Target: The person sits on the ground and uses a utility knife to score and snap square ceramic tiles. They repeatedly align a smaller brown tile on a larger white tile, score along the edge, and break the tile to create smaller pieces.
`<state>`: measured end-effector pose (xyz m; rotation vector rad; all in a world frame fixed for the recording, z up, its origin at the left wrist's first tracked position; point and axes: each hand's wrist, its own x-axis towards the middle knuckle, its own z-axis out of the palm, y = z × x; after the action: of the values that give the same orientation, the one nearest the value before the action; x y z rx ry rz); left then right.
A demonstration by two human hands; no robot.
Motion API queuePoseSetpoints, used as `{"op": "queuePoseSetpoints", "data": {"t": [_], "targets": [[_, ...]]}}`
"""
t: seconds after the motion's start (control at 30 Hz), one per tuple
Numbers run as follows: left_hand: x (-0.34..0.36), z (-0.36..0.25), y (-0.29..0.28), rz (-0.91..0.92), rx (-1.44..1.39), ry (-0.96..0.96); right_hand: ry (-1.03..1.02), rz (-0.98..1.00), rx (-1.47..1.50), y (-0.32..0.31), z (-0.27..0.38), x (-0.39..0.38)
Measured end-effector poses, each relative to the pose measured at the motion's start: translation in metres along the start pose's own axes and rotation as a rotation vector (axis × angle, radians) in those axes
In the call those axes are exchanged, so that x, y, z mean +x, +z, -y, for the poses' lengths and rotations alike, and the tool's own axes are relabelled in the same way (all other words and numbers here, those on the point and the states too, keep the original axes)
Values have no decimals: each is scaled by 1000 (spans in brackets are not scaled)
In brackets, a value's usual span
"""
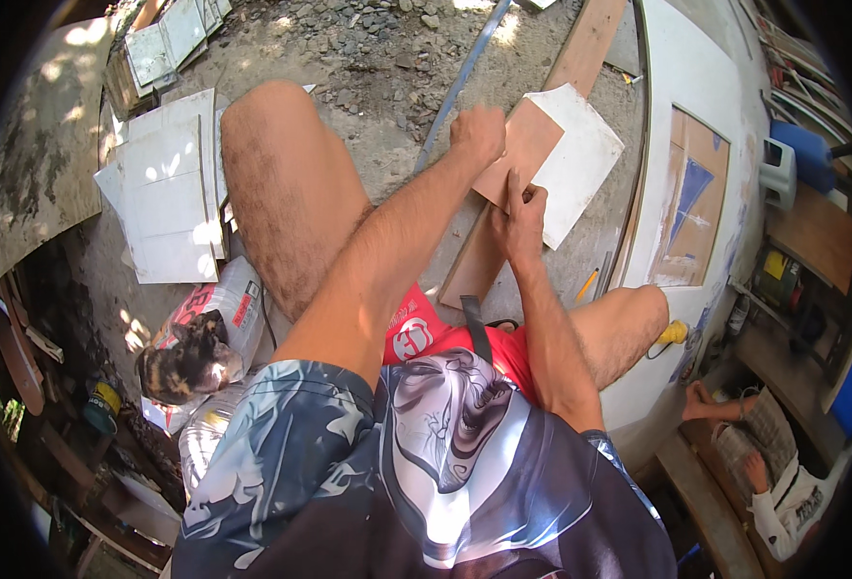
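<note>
Head view: left hand [477, 132] grips the tan tile's [520, 145] far edge; right hand [518, 217], fisted, holds a scoring tool against its near edge, atop the wooden plank [542, 135]. Uneven pressure could slip the tool, cracking the tile crookedly.

Both your arms reach forward, nearly straight. Your left hand [477, 132] is closed in a fist; your right hand [519, 214] is curled, one finger raised.
</note>
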<state>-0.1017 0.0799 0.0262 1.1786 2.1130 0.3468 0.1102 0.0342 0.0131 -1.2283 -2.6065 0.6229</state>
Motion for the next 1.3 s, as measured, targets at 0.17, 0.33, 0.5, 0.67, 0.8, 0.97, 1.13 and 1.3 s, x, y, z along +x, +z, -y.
{"op": "queuePoseSetpoints", "data": {"t": [0.17, 0.33, 0.5, 0.67, 0.8, 0.97, 1.13, 1.3], "targets": [[0, 0, -10, 72, 23, -1, 2, -1, -27, 4, -2, -3], [-5, -10, -24, 167, 12, -51, -18, -32, -39, 7, -9, -4], [-7, -10, -26, 160, 8, -67, -22, -44, -33, 10, -6, -3], [-9, -12, -28, 179, 29, -33, 7, -36, -29, 8, -5, -4], [-9, -11, -24, 150, 23, -49, 12, -23, -18, 7, -4, -3], [-11, -8, -12, 78, 54, 33, 54, -5, -9, 6, -3, -4], [-12, -4, -4, 19, 8, 7, 76, -26, 18, 5, 1, -3], [-17, -8, -12, 68, -9, 5, 75, -35, 34, 6, 0, -4]]}}
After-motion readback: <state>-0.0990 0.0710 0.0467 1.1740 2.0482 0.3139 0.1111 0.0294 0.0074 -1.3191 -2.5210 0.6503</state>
